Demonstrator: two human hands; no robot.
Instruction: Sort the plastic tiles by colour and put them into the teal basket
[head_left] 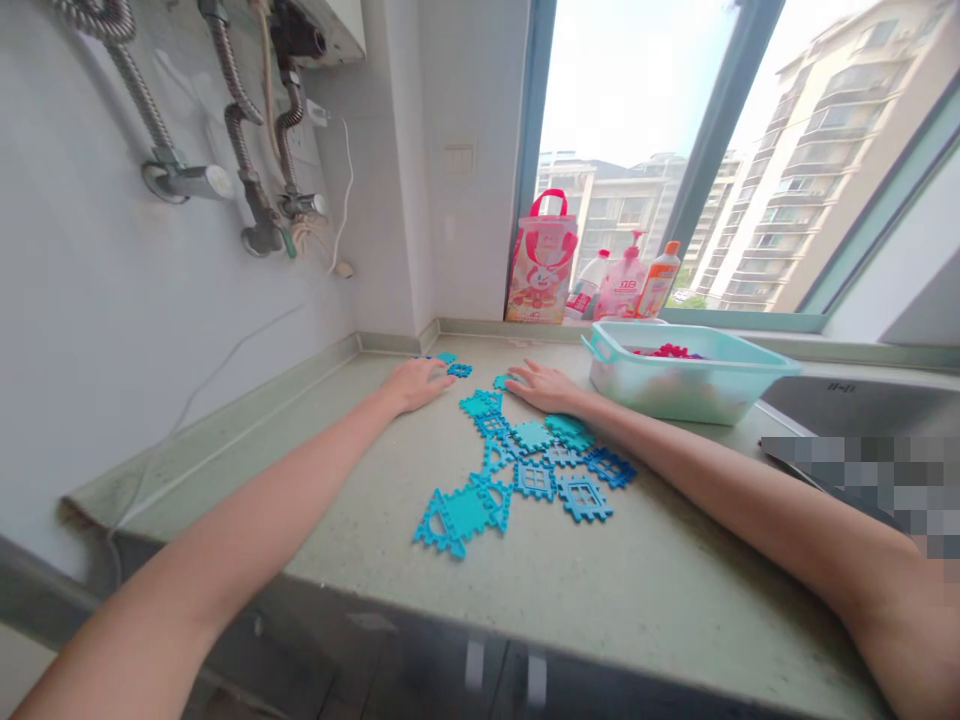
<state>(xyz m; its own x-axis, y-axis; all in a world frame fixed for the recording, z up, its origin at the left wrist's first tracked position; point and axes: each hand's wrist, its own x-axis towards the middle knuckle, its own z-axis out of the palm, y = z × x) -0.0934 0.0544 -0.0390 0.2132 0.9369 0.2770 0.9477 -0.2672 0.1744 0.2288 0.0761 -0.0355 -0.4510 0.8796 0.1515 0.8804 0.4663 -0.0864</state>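
Note:
Toward the back of the counter, my left hand (418, 385) lies low with its fingers stretched forward. Its fingertips are beside a dark blue interlocking tile (460, 371) and a small teal tile (447, 358); whether they touch is unclear. My right hand (546, 387) rests with fingers spread, the tips at a teal piece (501, 382) that they partly cover. Between my forearms lie several flat toothed tiles in blues and teals, including a solid teal square (466, 512), a pale blue window-shaped tile (584, 498) and a dark blue frame tile (611, 467). Some appear joined edge to edge.
A mint plastic basin (675, 395) holding red pieces (671, 351) stands at the right, beside a metal sink (885, 400). Behind it are a pink bag (541, 270) and several bottles along the window. Pipes (240, 150) run down the left wall. The counter's front edge faces me.

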